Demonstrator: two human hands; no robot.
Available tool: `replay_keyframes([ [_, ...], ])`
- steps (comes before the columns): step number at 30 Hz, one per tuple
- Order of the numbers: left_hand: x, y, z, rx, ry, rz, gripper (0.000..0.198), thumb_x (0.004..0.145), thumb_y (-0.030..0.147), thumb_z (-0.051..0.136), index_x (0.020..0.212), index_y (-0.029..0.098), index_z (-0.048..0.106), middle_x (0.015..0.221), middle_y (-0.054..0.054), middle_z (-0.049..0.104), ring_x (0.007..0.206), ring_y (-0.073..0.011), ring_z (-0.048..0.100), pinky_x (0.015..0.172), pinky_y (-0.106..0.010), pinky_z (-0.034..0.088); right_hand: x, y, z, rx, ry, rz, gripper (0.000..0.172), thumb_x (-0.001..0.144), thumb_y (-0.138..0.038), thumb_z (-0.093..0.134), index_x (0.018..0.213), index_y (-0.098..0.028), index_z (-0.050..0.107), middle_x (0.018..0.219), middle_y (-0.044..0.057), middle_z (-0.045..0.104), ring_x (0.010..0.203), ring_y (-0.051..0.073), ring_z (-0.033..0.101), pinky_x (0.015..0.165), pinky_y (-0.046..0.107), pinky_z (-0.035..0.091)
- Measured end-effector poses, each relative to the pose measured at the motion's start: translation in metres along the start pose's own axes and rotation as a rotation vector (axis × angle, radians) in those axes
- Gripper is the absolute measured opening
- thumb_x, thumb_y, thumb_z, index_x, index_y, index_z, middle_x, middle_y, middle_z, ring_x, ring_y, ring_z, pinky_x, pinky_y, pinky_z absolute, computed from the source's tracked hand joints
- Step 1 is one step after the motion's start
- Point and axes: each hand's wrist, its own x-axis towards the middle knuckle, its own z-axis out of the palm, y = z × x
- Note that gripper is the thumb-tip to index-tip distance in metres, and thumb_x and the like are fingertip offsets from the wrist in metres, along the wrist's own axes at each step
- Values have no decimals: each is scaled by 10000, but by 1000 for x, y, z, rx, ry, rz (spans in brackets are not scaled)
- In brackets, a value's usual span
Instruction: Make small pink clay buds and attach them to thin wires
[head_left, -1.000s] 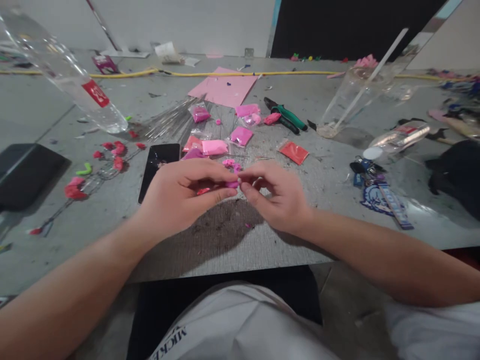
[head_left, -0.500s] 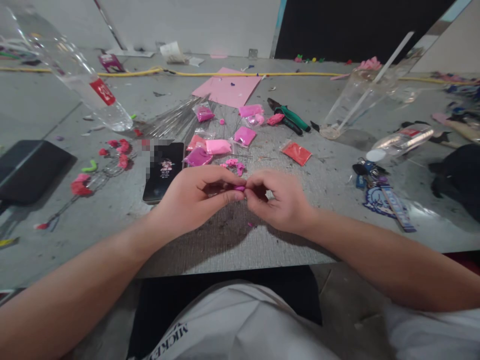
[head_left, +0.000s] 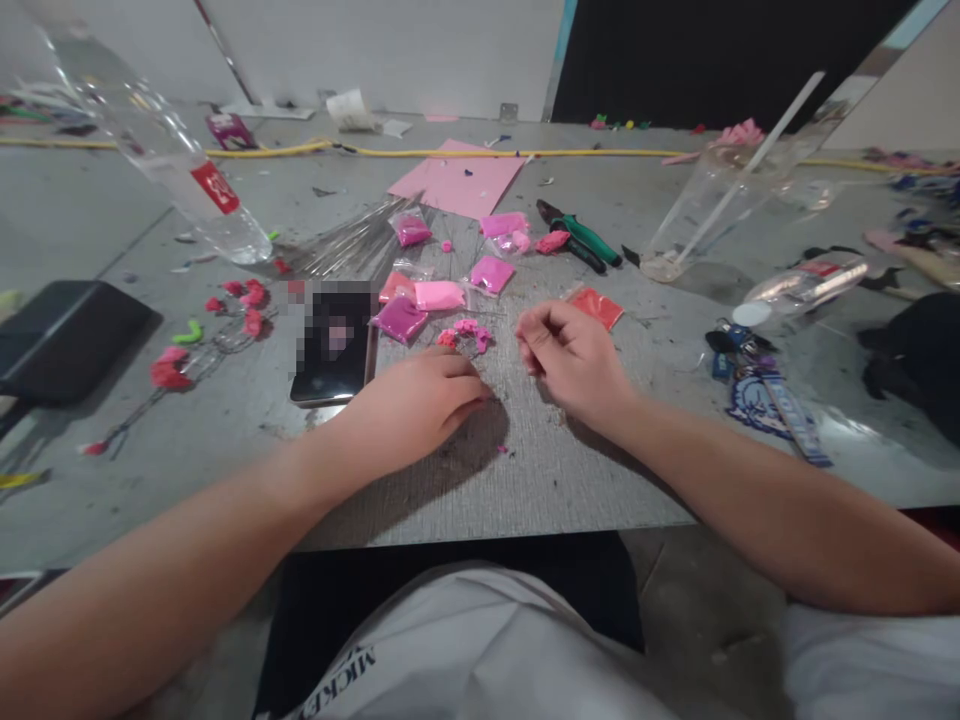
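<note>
Over the grey table, my left hand (head_left: 427, 402) is closed, its fingers curled downward; what they hold, if anything, is hidden under the hand. Just beyond its knuckles lies a small curved row of pink and orange clay pieces (head_left: 472, 335). My right hand (head_left: 574, 350) is apart from the left, thumb and fingers pressed together in a pinch, and anything between them is too small to make out. Behind its fingers is a bag of red clay (head_left: 600, 305). A black phone (head_left: 334, 370) lies beside my left wrist. Bags of pink clay (head_left: 440, 295) and purple clay (head_left: 401, 318) sit beyond the hands.
Green-handled pliers (head_left: 589, 240), a bundle of thin wires (head_left: 352, 240) and pink paper (head_left: 465, 178) lie farther back. A tall bottle (head_left: 187, 180) leans at left, near wired red clay pieces (head_left: 171, 370). On the right are a clear cup (head_left: 682, 220), a small bottle (head_left: 802, 285) and keychains (head_left: 765, 400).
My hands have come apart: the right moved right and up, the left turned palm down and slightly left. The purple clay piece between them is out of sight. The curved clay row is more exposed.
</note>
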Motion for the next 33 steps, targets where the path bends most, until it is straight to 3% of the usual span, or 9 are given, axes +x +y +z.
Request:
replay_keyframes([
  [5,5,-5,6,38,18,39,278,1090,243,556,1170,175,813,1168,-126,770,1101,-277,706,1020,-450,573,-2,-4,1,48,-24,46,476,842,-656,848,904,-221,667,768,-8,696,608,123,632,499,260,461],
  [9,1,-26,-24,-16,139,-50,290,1048,396,635,1157,191,810,1198,-105,766,1100,-260,709,996,-402,562,-4,-8,0,43,-46,63,502,872,-684,803,816,-211,644,669,-19,669,550,107,609,478,246,446],
  [12,-17,-58,-62,22,192,-385,432,1038,550,613,1209,198,795,1134,-81,760,915,-195,686,875,-350,554,-4,-8,0,29,-45,56,542,930,-729,705,792,-210,629,655,-20,655,534,94,585,491,244,455],
  [14,-33,-80,-82,53,113,-667,661,961,697,658,1377,185,702,1150,-95,749,902,-206,667,811,-338,540,-3,-7,-1,14,-52,60,555,925,-751,692,802,-213,631,663,-19,654,548,98,587,509,250,473],
  [16,-46,-97,-91,57,-26,-851,890,958,805,580,1622,225,459,1325,-143,713,1038,-273,677,859,-392,549,-3,-5,-1,-8,-59,72,560,913,-763,696,811,-216,632,666,-18,651,555,105,586,516,257,479],
  [19,-50,-100,-83,56,-107,-922,1165,892,906,546,1702,122,250,1389,-261,665,1173,-395,645,938,-558,558,-2,-4,-2,-38,-66,76,561,911,-763,700,805,-217,627,661,-15,645,553,108,579,509,260,466],
  [22,-36,-81,-66,166,-184,-956,1188,849,923,576,1732,201,245,1495,-347,544,1354,-634,494,967,-784,453,-2,-4,-2,-49,-63,78,569,903,-771,701,799,-216,625,654,-16,640,543,106,570,503,260,457],
  [24,-25,-68,-57,156,-186,-1027,1189,849,894,599,1724,166,257,1587,-405,400,1418,-730,381,989,-790,437,-3,-5,-2,-50,-63,74,566,905,-766,705,800,-215,630,655,-15,641,545,105,574,506,258,461],
  [33,-23,-73,-50,163,-149,-1129,1148,829,824,614,1756,280,207,1643,-382,364,1480,-738,308,1007,-824,400,-3,-3,-2,-52,-73,65,552,920,-743,707,799,-209,638,651,-14,637,550,105,583,514,255,458],
])
